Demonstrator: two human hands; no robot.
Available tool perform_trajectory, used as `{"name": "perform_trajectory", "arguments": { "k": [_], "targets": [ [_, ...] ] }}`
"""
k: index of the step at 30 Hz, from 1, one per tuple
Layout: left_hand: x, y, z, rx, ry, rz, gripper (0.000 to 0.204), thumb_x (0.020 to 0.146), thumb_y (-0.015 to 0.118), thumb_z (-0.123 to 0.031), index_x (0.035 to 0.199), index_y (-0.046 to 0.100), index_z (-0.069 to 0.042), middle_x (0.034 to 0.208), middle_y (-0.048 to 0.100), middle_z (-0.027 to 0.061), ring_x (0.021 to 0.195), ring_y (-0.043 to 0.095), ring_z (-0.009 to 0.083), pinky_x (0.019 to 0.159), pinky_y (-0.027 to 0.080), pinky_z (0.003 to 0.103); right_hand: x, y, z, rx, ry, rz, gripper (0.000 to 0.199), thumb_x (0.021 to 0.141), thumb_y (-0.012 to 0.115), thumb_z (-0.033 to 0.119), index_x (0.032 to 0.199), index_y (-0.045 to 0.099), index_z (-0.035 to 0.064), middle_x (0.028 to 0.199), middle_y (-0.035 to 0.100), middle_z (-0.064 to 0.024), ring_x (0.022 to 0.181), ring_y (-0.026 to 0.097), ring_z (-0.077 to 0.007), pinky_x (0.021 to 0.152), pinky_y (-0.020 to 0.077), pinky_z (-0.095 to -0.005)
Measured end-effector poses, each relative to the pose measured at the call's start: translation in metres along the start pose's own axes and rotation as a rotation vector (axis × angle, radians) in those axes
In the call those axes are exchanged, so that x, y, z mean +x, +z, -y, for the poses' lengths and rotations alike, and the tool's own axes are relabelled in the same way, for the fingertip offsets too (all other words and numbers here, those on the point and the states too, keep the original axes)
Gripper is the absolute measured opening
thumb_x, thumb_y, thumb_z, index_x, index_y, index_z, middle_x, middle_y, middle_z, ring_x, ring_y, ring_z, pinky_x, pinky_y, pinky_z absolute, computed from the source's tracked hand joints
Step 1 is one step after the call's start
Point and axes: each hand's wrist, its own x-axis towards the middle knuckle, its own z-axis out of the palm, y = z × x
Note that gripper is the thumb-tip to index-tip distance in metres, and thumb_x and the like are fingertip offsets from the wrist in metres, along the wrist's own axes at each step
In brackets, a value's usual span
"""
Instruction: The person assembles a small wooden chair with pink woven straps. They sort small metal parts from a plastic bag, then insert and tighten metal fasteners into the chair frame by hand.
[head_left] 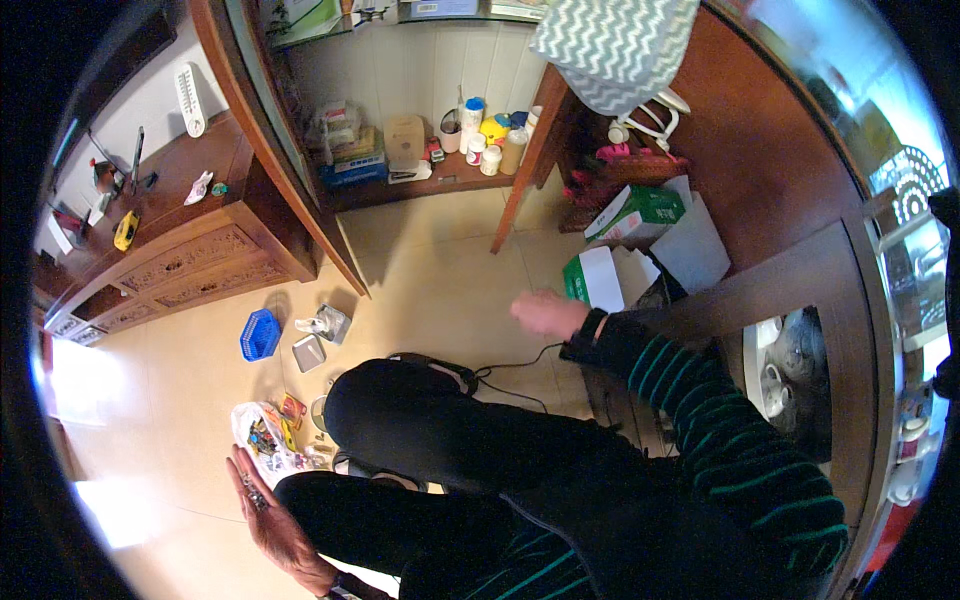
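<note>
My left hand (268,515) rests open and empty on the tan tiled floor (440,290) beside a clear plastic bag of small colourful parts (262,437). My right hand (545,312) hovers loosely curled, grip empty, near a green-and-white cardboard box (592,277). Parts lie scattered, unsorted.

The floor (440,270) is smooth, slightly glossy tile. The drawers (190,265) are carved, polished wood. The basket (259,335) looks like blue plastic.

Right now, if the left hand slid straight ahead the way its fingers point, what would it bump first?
The left hand lies flat on the floor, fingers pointing up-left. Most likely it would meet the plastic bag of small colourful bits just beyond its fingertips, though depth is hard to judge.
</note>
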Motion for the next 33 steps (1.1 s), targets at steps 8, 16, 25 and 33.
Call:
{"name": "perform_trajectory", "arguments": {
  "k": [8,16,25,33],
  "targets": [
    [-0.006,-0.016,0.006,-0.032,-0.085,0.055,0.064,0.104,0.042,-0.014,0.152,0.009,0.012,0.163,0.008,0.0247,0.152,0.008,0.0327,0.127,0.005,0.042,0.037,-0.054,-0.137,0.737,0.305,-0.763,0.020,0.089,0.065,0.015,0.105,0.071,0.0046,0.088,0.071,-0.0094,0.074,0.067,-0.0189,0.065,0.0537,-0.0346],
    [-0.007,-0.021,0.002,0.228,-0.099,0.161,0.068,0.106,0.039,-0.028,0.151,0.010,0.013,0.162,0.010,0.0267,0.152,0.010,0.0339,0.127,0.005,0.043,0.032,-0.190,-0.205,1.505,0.181,-1.747,0.023,0.097,0.056,0.023,0.106,0.065,0.0027,0.103,0.067,-0.0091,0.093,0.063,-0.0198,0.082,0.0493,-0.0335],
    [0.004,-0.009,0.001,-0.072,-0.141,-0.122,0.068,0.103,0.045,-0.018,0.154,0.009,0.008,0.164,0.005,0.0251,0.153,0.006,0.0336,0.125,0.013,0.040,0.119,-0.172,-0.121,0.957,0.466,-1.547,0.033,0.088,0.059,0.005,0.120,0.057,-0.0040,0.108,0.061,-0.0095,0.085,0.059,-0.0157,0.071,0.0530,-0.0298],
    [0.006,-0.011,0.001,-0.332,-0.133,-0.179,0.072,0.099,0.049,-0.006,0.155,0.007,0.007,0.164,0.001,0.0242,0.153,0.005,0.0352,0.124,0.018,0.044,0.085,-0.184,-0.190,1.652,-0.134,-1.527,0.029,0.095,0.061,0.018,0.120,0.057,0.0033,0.104,0.063,-0.0055,0.093,0.063,-0.0202,0.081,0.0536,-0.0337]
  ]
}}
